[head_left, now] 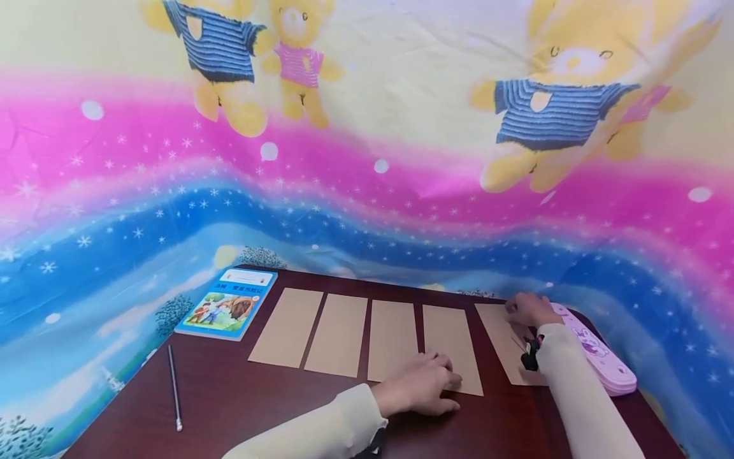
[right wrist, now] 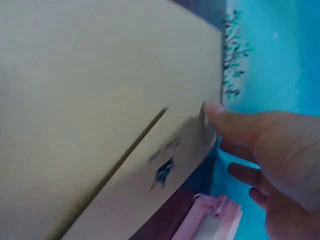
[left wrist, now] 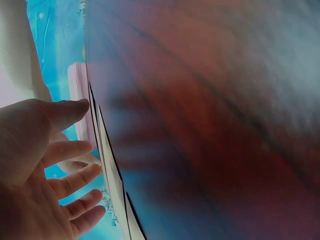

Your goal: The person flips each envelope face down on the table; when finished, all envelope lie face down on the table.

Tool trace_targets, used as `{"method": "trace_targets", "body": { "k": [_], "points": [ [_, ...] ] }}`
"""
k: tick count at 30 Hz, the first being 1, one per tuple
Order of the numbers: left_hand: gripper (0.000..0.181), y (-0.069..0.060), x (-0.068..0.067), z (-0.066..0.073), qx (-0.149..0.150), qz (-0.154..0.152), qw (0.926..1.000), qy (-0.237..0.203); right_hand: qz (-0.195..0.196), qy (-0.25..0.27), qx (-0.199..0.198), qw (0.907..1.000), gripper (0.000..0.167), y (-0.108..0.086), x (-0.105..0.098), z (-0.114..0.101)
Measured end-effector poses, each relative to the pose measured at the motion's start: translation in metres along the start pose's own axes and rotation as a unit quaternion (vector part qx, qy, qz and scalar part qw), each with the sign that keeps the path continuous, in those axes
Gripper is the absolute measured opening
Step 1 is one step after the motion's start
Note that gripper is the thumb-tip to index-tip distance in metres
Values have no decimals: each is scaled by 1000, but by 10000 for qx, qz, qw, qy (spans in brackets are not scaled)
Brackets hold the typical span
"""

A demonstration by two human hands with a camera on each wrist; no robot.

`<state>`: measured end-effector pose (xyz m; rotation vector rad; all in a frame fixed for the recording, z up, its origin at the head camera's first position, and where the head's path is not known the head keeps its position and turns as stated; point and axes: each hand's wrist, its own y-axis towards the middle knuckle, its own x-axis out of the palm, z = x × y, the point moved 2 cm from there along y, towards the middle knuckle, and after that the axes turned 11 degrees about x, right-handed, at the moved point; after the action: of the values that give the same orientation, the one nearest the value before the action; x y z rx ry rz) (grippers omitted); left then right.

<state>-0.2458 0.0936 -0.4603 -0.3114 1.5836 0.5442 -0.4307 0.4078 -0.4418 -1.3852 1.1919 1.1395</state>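
Note:
Several thin brown kraft-covered notebooks lie in a row on the dark table. My right hand [head_left: 530, 309] is at the far edge of the rightmost notebook [head_left: 499, 344]. In the right wrist view, the thumb of my right hand [right wrist: 280, 155] lies on that notebook's cover [right wrist: 100, 90] and the fingers curl past its edge, pinching it. Dark print and a thin dark line show on the cover. My left hand [head_left: 421, 386] rests palm down, fingers spread, over the near end of the fourth notebook [head_left: 453, 344]. The left wrist view shows its loosely extended fingers [left wrist: 77, 180] by the notebook edges.
A pink pencil case [head_left: 596, 350] lies at the right edge beside my right forearm. At the back left is a blue picture-cover book [head_left: 226, 306], with a dark pencil [head_left: 174, 389] in front of it. A printed bear curtain [head_left: 367, 210] hangs behind the table [head_left: 258, 408].

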Motion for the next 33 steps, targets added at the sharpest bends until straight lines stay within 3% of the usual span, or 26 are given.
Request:
{"method": "trace_targets", "body": {
  "k": [7, 14, 19, 24, 30, 33],
  "points": [
    [40, 4, 2, 12, 111, -55, 9998, -174, -118, 290, -47, 9995, 31, -9, 5, 12],
    [41, 12, 1, 12, 31, 6, 9997, -245, -246, 73, -151, 9996, 36, -5, 0, -3],
    [50, 26, 1, 17, -170, -162, 9996, 123, -375, -123, -338, 9986, 35, -7, -7, -15],
    [46, 41, 7, 34, -158, -461, 9981, 366, -531, -365, -257, 9976, 38, -21, -8, -14],
    [22, 55, 11, 47, -117, -249, 9969, 739, -411, -434, -128, 9981, 38, -32, -7, -11],
    [22, 61, 9, 50, -102, -215, 9958, 889, -367, -435, 16, 9984, 35, -34, -7, -10]
  ]
}}
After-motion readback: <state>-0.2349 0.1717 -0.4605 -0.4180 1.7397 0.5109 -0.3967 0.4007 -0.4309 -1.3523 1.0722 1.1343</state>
